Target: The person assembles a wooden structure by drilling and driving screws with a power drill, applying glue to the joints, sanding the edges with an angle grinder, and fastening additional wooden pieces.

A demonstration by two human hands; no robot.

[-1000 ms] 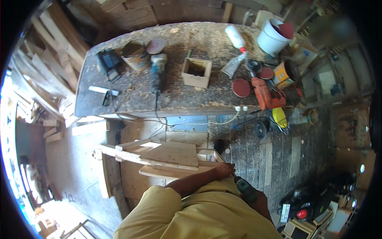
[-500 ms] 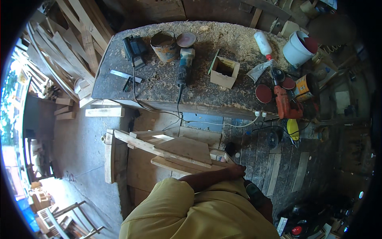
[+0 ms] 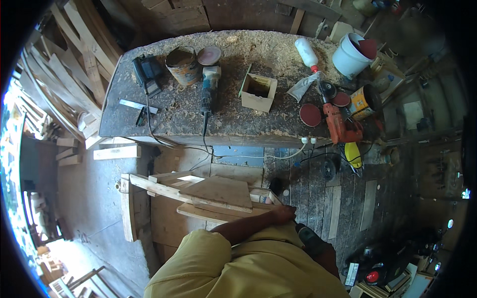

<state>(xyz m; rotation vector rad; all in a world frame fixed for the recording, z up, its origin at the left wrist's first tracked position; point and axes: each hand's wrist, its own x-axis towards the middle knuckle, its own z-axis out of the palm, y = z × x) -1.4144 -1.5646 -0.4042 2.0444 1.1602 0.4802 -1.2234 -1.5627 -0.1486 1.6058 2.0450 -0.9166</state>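
Observation:
My left arm reaches across in front of my body. My left hand is closed beside the near right corner of a wooden frame; what its fingers hold is too small to tell. A flat wooden board lies in the frame, which looks like a piece of furniture on its side. Just right of that hand, a dark green power drill is gripped in my right hand, its front end pointing toward the left hand. The drill's tip cannot be made out.
Beyond the frame stands a workbench strewn with shavings. On it are a corded grinder, an orange power tool, a cardboard box, a white bucket and a white bottle. Cables hang along its front. Planks lean at left.
The whole view has shifted, so the bench and frame appear further left. Both hands keep nearly the same place by the frame's corner, the drill still in my right hand.

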